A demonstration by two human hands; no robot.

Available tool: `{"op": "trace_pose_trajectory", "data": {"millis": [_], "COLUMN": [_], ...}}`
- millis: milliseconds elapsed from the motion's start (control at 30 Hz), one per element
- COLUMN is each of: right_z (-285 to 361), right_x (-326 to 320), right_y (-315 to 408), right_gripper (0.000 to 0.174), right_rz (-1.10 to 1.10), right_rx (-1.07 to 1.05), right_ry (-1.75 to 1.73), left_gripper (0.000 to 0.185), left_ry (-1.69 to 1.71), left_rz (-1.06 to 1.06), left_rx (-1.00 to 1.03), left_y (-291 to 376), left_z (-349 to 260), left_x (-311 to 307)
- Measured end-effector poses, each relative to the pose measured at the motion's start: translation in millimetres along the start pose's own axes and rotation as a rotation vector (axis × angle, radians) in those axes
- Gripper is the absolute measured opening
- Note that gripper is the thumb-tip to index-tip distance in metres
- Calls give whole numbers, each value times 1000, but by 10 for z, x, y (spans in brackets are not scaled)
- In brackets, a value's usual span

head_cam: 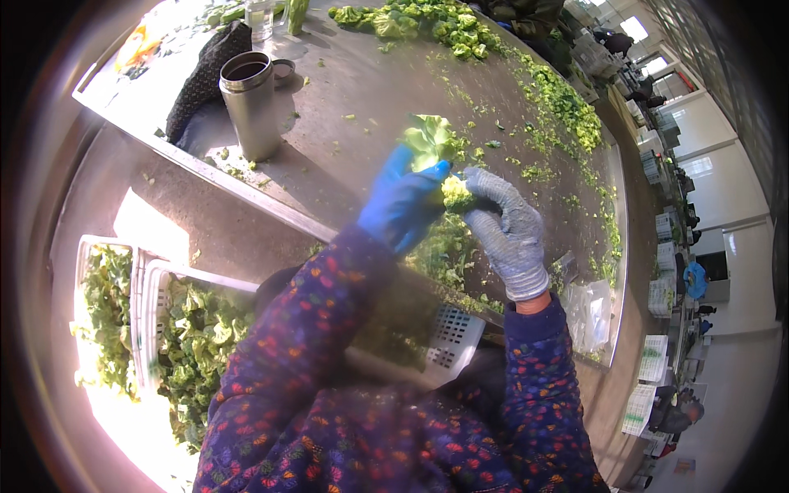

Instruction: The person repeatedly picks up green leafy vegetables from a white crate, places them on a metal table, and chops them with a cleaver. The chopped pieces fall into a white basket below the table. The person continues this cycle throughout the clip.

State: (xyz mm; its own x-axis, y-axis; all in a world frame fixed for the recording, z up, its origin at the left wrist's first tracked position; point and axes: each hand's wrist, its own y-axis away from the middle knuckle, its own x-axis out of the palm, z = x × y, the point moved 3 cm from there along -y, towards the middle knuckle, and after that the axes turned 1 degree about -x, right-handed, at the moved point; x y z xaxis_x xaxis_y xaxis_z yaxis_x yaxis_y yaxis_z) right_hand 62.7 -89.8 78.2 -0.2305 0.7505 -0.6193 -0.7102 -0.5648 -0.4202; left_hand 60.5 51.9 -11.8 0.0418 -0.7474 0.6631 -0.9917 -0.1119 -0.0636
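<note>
My left hand, in a blue glove and blurred by motion, is just left of a small yellow-green broccoli floret. The fingers of my right hand, in a grey knit glove, close around that floret. A larger pale green broccoli piece shows its cut stalk side just beyond my left fingertips; whether my left hand grips it is unclear. Something small and dark shows at the blue fingertips, too small to tell. Loose broccoli bits lie under both hands on the metal-edged table.
An uncovered steel flask stands at the left beside its lid and dark patterned cloth. Broccoli florets line the far edge. Crates of broccoli are lower left, a white basket below my hands, a plastic bag right.
</note>
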Motion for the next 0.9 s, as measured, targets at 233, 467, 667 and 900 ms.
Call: {"op": "trace_pose_trajectory", "data": {"millis": [233, 467, 667, 900], "right_z": [79, 76, -115, -185], "right_x": [-34, 61, 118, 114], "right_y": [15, 36, 72, 194], "right_gripper": [24, 20, 17, 9], "right_rz": [48, 26, 6, -46], "right_rx": [35, 266, 422, 470], "right_ry": [185, 285, 47, -193], "left_gripper": [44, 73, 78, 86], "left_ry": [204, -44, -55, -175], "left_rz": [-78, -84, -139, -85], "left_rx": [79, 278, 228, 175], "left_y": [28, 85, 110, 110], "left_z": [-95, -111, -12, 48], "left_x": [110, 177, 154, 121]}}
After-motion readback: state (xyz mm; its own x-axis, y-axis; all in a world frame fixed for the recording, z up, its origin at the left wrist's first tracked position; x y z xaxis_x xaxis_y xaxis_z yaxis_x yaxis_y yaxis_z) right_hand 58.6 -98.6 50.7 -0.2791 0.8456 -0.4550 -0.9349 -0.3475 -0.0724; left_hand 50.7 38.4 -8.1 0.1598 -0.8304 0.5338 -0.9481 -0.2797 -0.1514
